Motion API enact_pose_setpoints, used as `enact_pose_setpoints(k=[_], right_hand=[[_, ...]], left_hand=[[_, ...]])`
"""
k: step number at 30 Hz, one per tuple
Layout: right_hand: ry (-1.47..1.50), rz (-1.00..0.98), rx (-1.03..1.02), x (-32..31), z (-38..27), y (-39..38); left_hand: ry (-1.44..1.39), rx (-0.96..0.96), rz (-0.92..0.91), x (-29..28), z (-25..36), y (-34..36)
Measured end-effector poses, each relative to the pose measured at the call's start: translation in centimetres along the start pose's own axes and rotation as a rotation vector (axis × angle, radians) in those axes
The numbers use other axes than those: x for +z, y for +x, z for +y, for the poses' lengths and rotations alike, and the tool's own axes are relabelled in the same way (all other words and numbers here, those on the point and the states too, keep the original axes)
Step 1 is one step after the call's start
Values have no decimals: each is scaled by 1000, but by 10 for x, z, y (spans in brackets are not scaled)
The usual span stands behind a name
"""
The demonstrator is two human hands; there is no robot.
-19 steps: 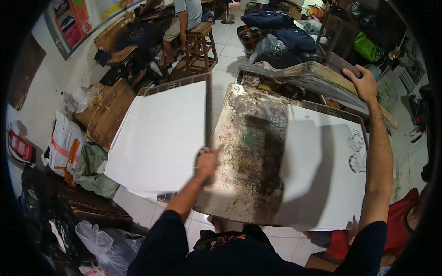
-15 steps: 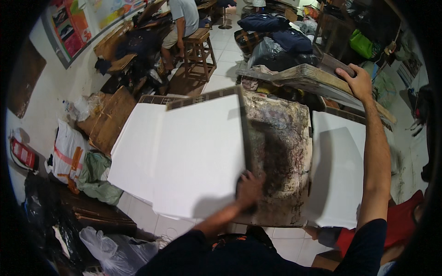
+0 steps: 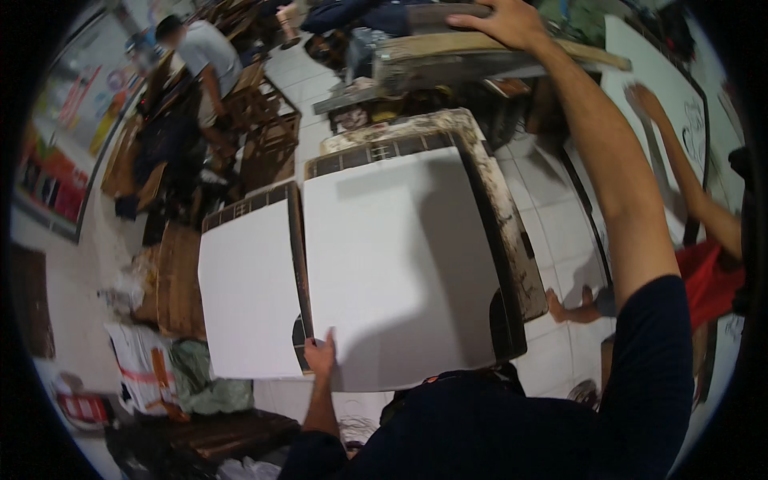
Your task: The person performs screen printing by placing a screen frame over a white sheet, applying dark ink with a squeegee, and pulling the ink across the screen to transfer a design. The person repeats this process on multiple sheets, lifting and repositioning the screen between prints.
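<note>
A dark board covered by a white sheet (image 3: 384,240) lies over a stained, worn panel (image 3: 509,216) in front of me. My left hand (image 3: 320,356) is at the board's near left corner, thumb over the white sheet and fingers around the edge. A second white-covered board (image 3: 248,296) sits just to the left. Up at the far side, my right hand (image 3: 510,24) grips a dark wooden bar (image 3: 436,18) together with a raised, tilted wooden frame (image 3: 456,50). The frame's underside is mostly hidden.
Another person in red (image 3: 712,276) is at the right, one hand on a white board (image 3: 680,136) with dark marks. A seated person (image 3: 210,56) is at the far left near a wooden stool (image 3: 260,104). Sacks (image 3: 144,364) and a wooden chest (image 3: 216,440) stand at the lower left.
The white-covered board has moved right onto the stained panel. My left hand has gone from its right edge to its near left corner. The view has turned right; the other person's arm appears.
</note>
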State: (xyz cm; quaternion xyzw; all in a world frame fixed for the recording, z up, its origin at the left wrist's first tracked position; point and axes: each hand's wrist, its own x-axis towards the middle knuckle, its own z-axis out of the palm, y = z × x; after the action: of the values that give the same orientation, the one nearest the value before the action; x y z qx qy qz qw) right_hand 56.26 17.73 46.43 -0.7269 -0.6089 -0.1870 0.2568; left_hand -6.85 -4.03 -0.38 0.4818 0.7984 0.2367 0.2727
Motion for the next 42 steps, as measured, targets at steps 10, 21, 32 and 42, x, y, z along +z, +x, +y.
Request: enact_pose_setpoints(k=[10, 21, 32, 42], right_hand=[[68, -89, -14, -22, -12, 25], [90, -79, -51, -20, -9, 66], [33, -6, -25, -13, -16, -11], [91, -39, -231, 113, 8, -313]], left_hand=[[289, 85, 52, 43, 60, -8], [244, -73, 37, 44, 98, -8], [-314, 321, -42, 94, 209, -20], [-1427, -518, -563, 122, 402, -150]])
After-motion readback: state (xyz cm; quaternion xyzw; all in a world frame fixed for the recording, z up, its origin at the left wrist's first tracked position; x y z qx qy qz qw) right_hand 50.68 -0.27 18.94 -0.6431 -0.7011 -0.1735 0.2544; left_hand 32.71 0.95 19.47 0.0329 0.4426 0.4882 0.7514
